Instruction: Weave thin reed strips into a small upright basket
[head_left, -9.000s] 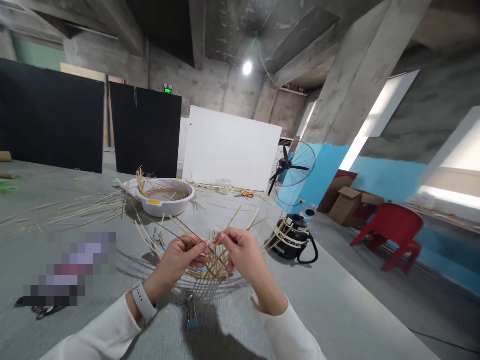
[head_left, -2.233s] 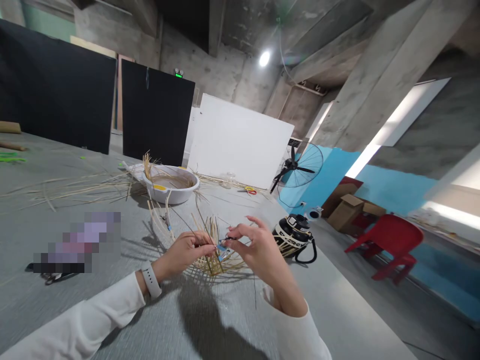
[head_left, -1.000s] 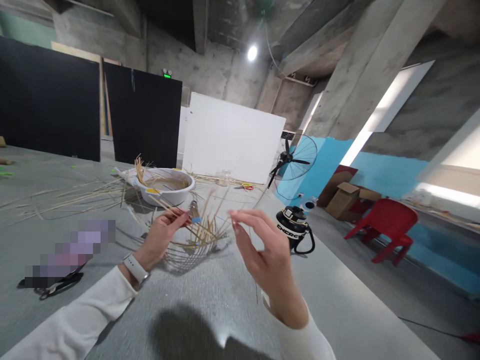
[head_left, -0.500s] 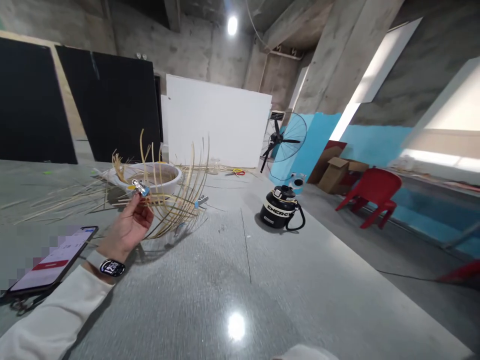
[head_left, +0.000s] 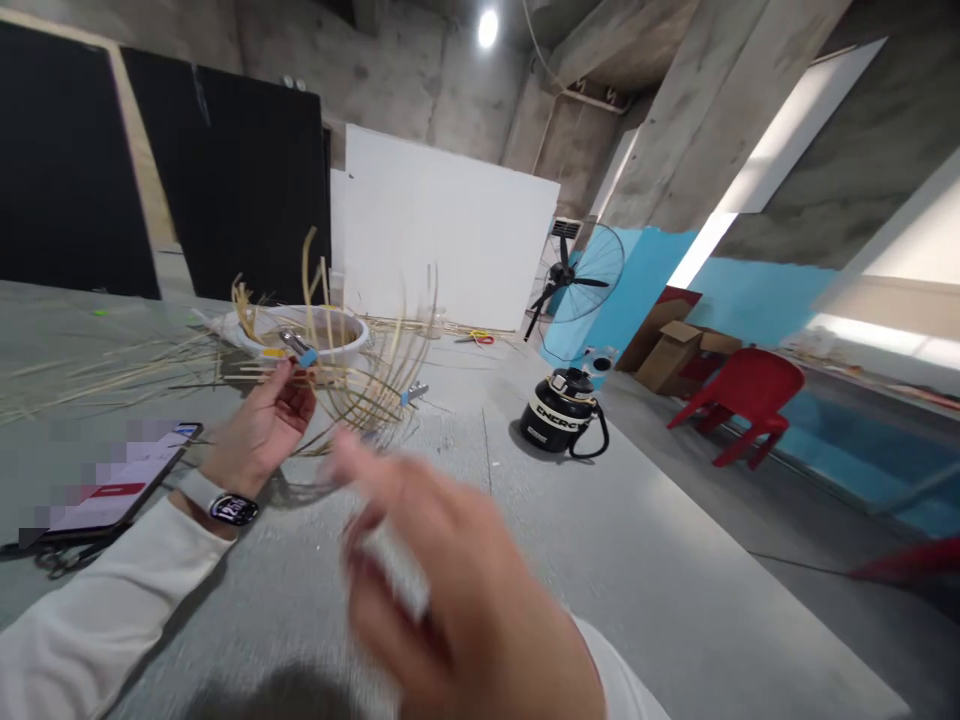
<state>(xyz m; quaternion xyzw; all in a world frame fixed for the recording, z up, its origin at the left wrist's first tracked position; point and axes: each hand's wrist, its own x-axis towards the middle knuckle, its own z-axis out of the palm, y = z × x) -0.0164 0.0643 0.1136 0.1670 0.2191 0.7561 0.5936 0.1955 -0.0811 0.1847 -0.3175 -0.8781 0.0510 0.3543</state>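
Grey table [head_left: 637,560], left hand [head_left: 264,430] holding strips [head_left: 375,397] beside a clip [head_left: 301,349], right hand [head_left: 450,580], grip too blurred to tell, bottle [head_left: 561,418] near the right edge

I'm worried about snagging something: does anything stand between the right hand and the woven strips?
Nothing visible stands between the blurred right hand and the woven strips; the black jug is off to the right, outside that path.
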